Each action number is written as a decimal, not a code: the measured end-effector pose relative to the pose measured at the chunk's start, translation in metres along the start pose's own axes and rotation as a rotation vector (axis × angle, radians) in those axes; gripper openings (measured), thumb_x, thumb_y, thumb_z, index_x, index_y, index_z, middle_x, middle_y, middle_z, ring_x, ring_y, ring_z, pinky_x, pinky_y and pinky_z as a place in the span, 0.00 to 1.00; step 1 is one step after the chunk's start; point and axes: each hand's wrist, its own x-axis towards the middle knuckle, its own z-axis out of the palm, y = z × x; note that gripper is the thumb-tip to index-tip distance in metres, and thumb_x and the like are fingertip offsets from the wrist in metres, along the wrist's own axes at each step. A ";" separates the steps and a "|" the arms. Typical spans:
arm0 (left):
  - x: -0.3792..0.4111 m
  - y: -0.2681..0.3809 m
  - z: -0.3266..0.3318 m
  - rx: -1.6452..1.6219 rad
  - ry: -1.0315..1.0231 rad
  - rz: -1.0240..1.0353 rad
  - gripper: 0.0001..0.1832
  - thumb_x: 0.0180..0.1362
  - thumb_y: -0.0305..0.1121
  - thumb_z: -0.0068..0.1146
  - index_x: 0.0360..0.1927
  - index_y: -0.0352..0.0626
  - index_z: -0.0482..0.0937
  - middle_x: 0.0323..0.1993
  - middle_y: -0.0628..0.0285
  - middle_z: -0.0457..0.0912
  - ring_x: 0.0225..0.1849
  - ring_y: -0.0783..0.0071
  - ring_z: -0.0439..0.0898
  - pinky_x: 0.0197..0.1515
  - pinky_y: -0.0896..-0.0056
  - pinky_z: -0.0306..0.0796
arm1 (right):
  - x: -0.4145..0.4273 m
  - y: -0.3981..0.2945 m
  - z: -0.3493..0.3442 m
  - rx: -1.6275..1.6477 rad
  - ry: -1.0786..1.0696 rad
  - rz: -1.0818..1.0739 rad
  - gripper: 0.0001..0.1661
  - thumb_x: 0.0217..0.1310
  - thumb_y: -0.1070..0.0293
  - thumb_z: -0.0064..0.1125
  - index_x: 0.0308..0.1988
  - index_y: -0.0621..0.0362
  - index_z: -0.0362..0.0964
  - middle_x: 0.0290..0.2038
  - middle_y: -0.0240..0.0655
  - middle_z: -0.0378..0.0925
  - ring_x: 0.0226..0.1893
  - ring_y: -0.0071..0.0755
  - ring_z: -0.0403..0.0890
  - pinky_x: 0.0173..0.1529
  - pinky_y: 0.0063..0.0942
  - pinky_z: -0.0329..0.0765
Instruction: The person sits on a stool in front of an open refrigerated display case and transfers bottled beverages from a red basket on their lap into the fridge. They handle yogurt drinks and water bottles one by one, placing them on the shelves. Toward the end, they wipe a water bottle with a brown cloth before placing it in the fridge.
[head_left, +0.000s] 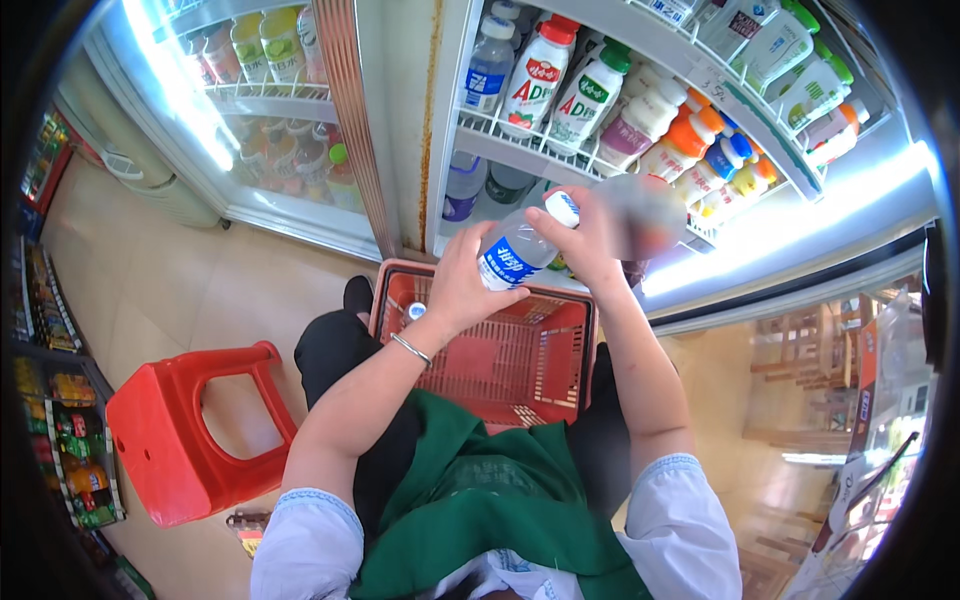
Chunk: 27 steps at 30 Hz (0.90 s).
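A clear plastic drink bottle (517, 251) with a blue label and white cap is tilted between my two hands, above a red plastic shopping basket (491, 360). My left hand (461, 289) wraps its lower end. At the neck and cap, my right hand (589, 244) grips it. The basket stands between my legs, before the display fridge. Inside, near its left wall, is another bottle with a white cap (415, 310), partly hidden by my left arm. A blurred patch covers the area just right of my right hand.
An open display fridge has a wire shelf (517, 146) holding white milk-drink bottles (590, 97) and other drinks. Its glass door (810, 420) swings out to the right. A second fridge (277, 112) stands at left. On the floor, a red plastic stool (180, 435) lies tipped over.
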 end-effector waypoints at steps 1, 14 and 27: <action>0.001 0.003 0.002 0.051 0.104 0.062 0.49 0.35 0.42 0.77 0.61 0.40 0.61 0.56 0.48 0.66 0.59 0.48 0.66 0.61 0.51 0.61 | 0.004 -0.011 -0.001 -0.013 0.022 -0.036 0.26 0.47 0.56 0.72 0.40 0.62 0.74 0.30 0.34 0.78 0.31 0.23 0.77 0.37 0.25 0.75; 0.084 0.025 0.002 0.223 0.122 0.249 0.51 0.50 0.33 0.67 0.71 0.35 0.44 0.69 0.41 0.40 0.69 0.39 0.51 0.69 0.52 0.53 | 0.140 -0.062 0.015 -0.280 0.335 -0.641 0.23 0.48 0.56 0.67 0.40 0.61 0.72 0.39 0.43 0.77 0.36 0.50 0.80 0.40 0.39 0.77; 0.135 0.011 0.014 0.219 0.136 0.023 0.53 0.51 0.43 0.67 0.66 0.18 0.46 0.69 0.29 0.25 0.73 0.35 0.31 0.72 0.52 0.40 | 0.210 -0.056 0.050 -0.559 0.309 -0.641 0.25 0.52 0.58 0.63 0.45 0.64 0.71 0.37 0.51 0.77 0.38 0.52 0.79 0.43 0.43 0.75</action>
